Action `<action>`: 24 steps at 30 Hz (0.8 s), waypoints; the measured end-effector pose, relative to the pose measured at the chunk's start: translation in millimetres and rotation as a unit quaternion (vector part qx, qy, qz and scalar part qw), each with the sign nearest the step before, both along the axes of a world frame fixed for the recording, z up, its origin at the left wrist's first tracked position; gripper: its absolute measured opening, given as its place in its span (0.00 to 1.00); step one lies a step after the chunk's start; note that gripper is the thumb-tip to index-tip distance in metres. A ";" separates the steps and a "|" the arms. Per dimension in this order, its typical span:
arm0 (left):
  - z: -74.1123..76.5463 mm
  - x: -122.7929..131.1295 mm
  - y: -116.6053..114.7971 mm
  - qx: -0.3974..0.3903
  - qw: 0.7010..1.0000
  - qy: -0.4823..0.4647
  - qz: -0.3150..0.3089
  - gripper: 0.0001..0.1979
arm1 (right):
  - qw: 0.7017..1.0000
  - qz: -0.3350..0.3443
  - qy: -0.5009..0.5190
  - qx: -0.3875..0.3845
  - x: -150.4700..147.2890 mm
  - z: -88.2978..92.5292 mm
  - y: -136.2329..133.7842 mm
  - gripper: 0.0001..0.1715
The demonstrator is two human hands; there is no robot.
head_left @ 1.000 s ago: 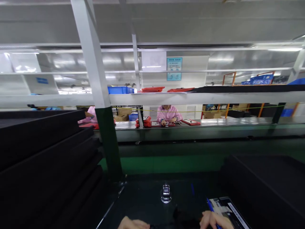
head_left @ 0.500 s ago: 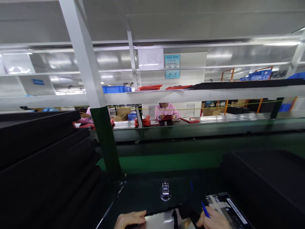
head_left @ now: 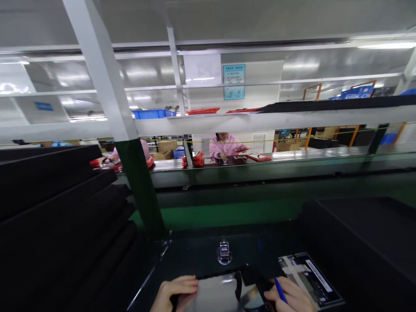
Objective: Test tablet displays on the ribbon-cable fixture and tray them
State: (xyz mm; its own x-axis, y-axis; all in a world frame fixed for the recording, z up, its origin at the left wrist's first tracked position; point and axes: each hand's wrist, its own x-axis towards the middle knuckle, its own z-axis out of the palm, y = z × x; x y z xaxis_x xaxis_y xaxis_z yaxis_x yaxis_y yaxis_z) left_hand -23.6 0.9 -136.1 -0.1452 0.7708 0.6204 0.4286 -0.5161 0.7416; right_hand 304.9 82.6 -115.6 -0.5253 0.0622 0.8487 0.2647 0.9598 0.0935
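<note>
My left hand (head_left: 175, 292) is closed on the left edge of a flat panel (head_left: 212, 294) with a shiny silver face and black parts along its top and right. My right hand (head_left: 292, 299) grips a slim blue pen-like stick (head_left: 280, 289), its fingertips at the panel's right side. Whether those fingertips also hold the panel I cannot tell. Just right of that hand lies another flat panel (head_left: 313, 277), dark with silvery strips and a white label. The lower part of the held panel is cut off by the frame.
A small metal tally counter (head_left: 224, 250) stands beyond the panel. Stacked black trays (head_left: 48, 225) rise at left, and a black block-like stack (head_left: 364, 242) at right. A green and white post (head_left: 130, 164) stands left of centre. Across the line, a person in pink (head_left: 227, 146) handles red-edged pieces.
The view has tipped down slightly, so the bench things sit higher. Both hands keep their holds on the panel and the blue stick. The person opposite has spread their arms.
</note>
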 end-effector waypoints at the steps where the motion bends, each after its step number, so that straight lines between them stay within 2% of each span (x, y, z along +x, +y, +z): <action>1: 2.2 0.1 -1.4 -0.001 1.000 -0.007 -0.003 0.13 | 1.000 -0.006 0.000 -0.001 -0.3 -1.5 -0.9 0.22; 4: 9.9 -3.1 -4.6 -0.020 1.000 -0.012 -0.010 0.11 | 1.000 -0.012 -0.002 -0.010 -5.0 3.6 -5.9 0.24; 6: 17.2 -6.4 -5.3 -0.051 0.998 0.022 -0.026 0.08 | 1.000 -0.008 -0.005 -0.021 -9.3 15.9 -11.3 0.25; 8: 25.5 -8.1 -5.1 -0.068 0.995 0.065 -0.039 0.09 | 0.999 -0.002 -0.025 -0.044 -12.1 32.5 -17.7 0.25; 12: 35.4 -5.1 -4.0 -0.007 0.996 0.083 -0.021 0.09 | 0.987 0.000 -0.116 -0.112 -12.9 56.1 -26.6 0.21; 15: 33.3 -3.7 -3.6 0.021 0.994 0.105 -0.015 0.11 | 0.987 -0.010 -0.122 -0.105 -12.9 51.7 -25.4 0.21; 18: 28.8 -6.1 -3.6 0.013 0.989 0.145 -0.028 0.09 | 0.984 -0.043 -0.133 -0.112 -12.1 42.0 -22.5 0.20; 22: 25.6 -8.2 -4.9 -0.014 0.975 0.221 -0.025 0.21 | 0.967 -0.103 -0.152 -0.178 -10.0 45.9 -25.0 0.18; 24: 23.9 -8.6 -6.0 -0.020 0.965 0.263 -0.014 0.26 | 0.955 -0.118 -0.102 -0.253 -11.4 49.6 -29.0 0.19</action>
State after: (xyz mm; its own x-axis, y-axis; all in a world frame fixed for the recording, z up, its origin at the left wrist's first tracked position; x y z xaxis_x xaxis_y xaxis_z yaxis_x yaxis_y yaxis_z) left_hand -32.3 -5.1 -112.2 0.2025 0.7946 0.5724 0.7367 -0.5087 0.4456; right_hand 293.5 53.6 -66.0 -0.5968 0.5737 0.5610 0.5051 0.8119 -0.2929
